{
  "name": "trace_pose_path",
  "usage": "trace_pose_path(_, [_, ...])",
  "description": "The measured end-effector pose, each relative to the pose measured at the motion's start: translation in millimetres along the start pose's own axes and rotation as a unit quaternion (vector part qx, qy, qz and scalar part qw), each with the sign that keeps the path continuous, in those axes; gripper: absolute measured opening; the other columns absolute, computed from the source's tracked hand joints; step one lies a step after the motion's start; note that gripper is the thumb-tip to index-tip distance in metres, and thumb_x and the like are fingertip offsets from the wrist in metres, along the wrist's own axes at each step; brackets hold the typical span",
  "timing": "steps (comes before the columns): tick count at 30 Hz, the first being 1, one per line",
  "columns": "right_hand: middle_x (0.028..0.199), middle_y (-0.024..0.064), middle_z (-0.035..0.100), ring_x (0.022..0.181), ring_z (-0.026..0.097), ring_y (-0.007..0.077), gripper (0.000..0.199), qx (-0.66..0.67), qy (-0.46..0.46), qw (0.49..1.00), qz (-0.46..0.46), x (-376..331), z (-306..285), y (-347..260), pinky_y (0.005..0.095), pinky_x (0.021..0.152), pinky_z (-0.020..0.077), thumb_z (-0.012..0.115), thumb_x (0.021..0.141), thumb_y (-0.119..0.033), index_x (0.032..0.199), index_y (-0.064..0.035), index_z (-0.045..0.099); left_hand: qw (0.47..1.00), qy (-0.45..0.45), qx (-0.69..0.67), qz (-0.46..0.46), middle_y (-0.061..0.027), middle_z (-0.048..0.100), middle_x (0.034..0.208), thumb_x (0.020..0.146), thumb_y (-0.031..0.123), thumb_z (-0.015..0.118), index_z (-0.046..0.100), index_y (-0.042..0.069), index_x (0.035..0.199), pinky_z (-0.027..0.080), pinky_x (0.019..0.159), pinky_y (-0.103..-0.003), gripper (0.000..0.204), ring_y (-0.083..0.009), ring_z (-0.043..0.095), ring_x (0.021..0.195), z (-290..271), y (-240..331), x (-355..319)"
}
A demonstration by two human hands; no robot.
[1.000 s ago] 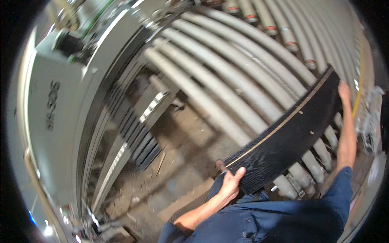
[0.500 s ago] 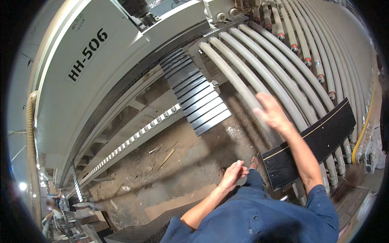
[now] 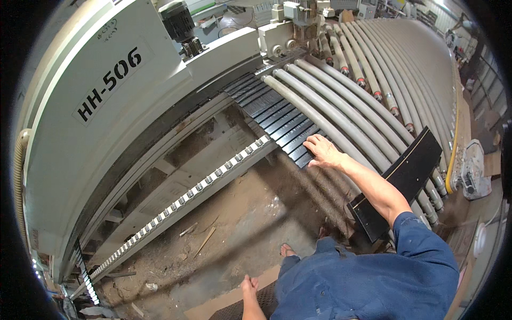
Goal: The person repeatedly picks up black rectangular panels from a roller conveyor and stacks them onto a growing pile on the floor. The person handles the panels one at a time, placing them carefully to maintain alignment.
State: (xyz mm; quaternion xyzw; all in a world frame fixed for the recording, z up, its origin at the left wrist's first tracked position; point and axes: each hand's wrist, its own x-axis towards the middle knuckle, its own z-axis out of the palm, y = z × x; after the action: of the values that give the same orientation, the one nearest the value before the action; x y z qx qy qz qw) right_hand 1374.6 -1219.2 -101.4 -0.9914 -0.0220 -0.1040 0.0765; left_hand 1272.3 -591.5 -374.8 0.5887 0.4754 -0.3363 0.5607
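My right hand (image 3: 324, 151) reaches over to the near end of a row of dark, glossy slats (image 3: 282, 125). Its fingers curl at the right corner of the last slat, with the thumb toward the near edge. My left hand (image 3: 249, 284) hangs low over the floor, fingers curled in and nothing visible in them. Beneath my right forearm a black board (image 3: 413, 173) with a pale line along it lies across the grey rollers (image 3: 341, 120).
A large pale machine housing (image 3: 122, 128) curves along the left, with a dark motor (image 3: 178, 21) on top. A white toothed rail (image 3: 197, 188) runs at an angle below it. Wood scraps (image 3: 205, 241) lie on the dirty floor. A yellow strip (image 3: 453, 154) edges the rollers at right.
My right hand has moved left from above the rollers to the end of the slats. My left hand has dropped down and left. The whole view has shifted.
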Motion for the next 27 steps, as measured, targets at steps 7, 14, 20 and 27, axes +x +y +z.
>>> trace_pose_path(7, [0.129,0.0143,0.049,0.124,0.045,0.0333,0.081,0.005,-0.036,0.996,0.081,-13.3,-13.8,45.4,0.0429,0.104,0.0412,0.086,0.060,-0.031,0.128,-0.0043,0.050,0.999,0.006,-0.021,-0.026,-0.0092,0.060,0.086,0.098,0.039,0.051,0.054,0.006,0.114,0.049,0.061,-0.040,0.037,-0.0237,0.062,0.077,-11.3,-53.9,8.8])
trace_pose_path(14, [0.137,0.0171,0.047,0.131,0.041,0.0337,0.088,0.017,-0.056,0.988,0.140,-20.0,-18.1,107.6,0.0423,0.109,0.0370,0.088,0.056,-0.039,0.130,-0.0056,0.053,0.992,-0.089,-0.049,0.077,-0.0095,0.057,0.067,0.100,0.027,0.050,0.058,0.000,0.099,0.042,0.044,-0.033,0.028,-0.0203,0.053,0.052,75.6,-56.4,-19.8])
trace_pose_path(20, [0.141,0.0165,0.044,0.133,0.040,0.0331,0.089,-0.001,-0.082,0.983,0.166,-28.2,-23.6,153.2,0.0408,0.110,0.0361,0.088,0.055,-0.037,0.131,-0.0062,0.053,0.990,-0.065,-0.037,0.122,-0.0134,0.064,0.079,0.095,0.020,0.059,0.058,0.000,0.092,0.054,0.051,-0.033,0.020,-0.0231,0.064,0.060,90.7,-47.6,-53.1])
trace_pose_path(27, [0.126,0.0141,0.054,0.122,0.047,0.0322,0.077,-0.047,-0.073,0.981,0.173,-43.6,-33.5,154.2,0.0467,0.101,0.0401,0.084,0.058,-0.048,0.121,-0.0089,0.061,0.991,-0.070,-0.046,0.107,-0.0073,0.061,0.075,0.095,0.020,0.058,0.057,0.004,0.094,0.050,0.048,-0.029,0.017,-0.0182,0.063,0.064,107.6,-33.4,-97.6])
